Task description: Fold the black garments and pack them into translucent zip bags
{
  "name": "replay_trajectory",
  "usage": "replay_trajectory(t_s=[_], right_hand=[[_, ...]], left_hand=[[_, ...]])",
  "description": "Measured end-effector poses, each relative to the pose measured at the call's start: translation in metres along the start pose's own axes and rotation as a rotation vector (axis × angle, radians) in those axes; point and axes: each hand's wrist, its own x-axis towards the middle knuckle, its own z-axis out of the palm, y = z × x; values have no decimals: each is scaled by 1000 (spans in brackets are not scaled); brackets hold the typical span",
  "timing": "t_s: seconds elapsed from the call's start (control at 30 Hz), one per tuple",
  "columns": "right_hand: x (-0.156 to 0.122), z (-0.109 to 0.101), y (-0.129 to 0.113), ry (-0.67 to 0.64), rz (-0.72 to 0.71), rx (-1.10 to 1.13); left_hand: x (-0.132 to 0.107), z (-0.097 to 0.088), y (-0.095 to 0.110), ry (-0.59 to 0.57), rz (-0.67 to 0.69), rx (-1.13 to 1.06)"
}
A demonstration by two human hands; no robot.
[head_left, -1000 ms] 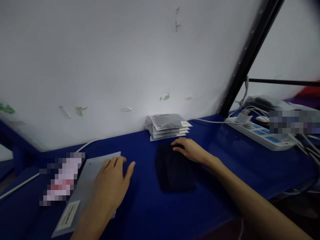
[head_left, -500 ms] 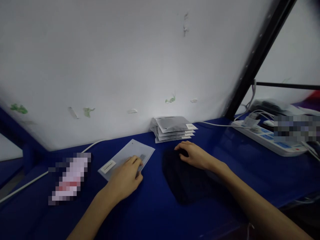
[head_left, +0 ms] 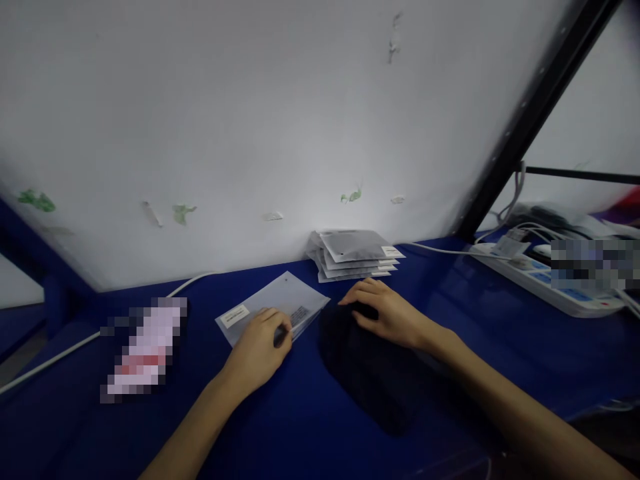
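My left hand [head_left: 263,340] lies over a frosted plastic bag [head_left: 280,293], its fingers curled and the thumb at the near edge. This bag has a white label at its left corner and small print at the right. Its right edge shows parted layers. My right hand [head_left: 377,310] is closed on the upper end of a dark, soft-looking piece of cloth [head_left: 370,377], which trails towards me over the blue table. Just behind that hand, several similar bags [head_left: 355,247] stand in a stack against the wall. The right fingertips are partly hidden against the dark cloth.
A blurred-out pinkish item [head_left: 147,347] lies on the left of the blue table [head_left: 295,427]. A white power strip [head_left: 540,280] with cables sits at the right. A white cable [head_left: 55,363] runs along the left, and a black frame post [head_left: 530,140] rises at right.
The bag under my left hand is turned slightly and its layers at the right edge are further apart. The dark cloth has shifted and narrowed under my right hand. The view has moved slightly.
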Motion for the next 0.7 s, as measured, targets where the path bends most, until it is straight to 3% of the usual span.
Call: replay_trajectory(t_s=[0.1, 0.23, 0.43, 0.57, 0.7], right_hand=[[11, 0, -27, 96, -108, -68], [28, 15, -56, 110, -185, -174], [33, 56, -62, 264, -52, -231], [28, 60, -64, 199, -162, -28], [27, 54, -71, 107, -204, 34]], left_hand=[[1, 5, 3, 45, 7, -44], [-1, 4, 8, 62, -41, -106], [0, 1, 7, 95, -166, -217], [1, 1, 2, 117, -229, -315], [1, 1, -2, 167, -254, -370]])
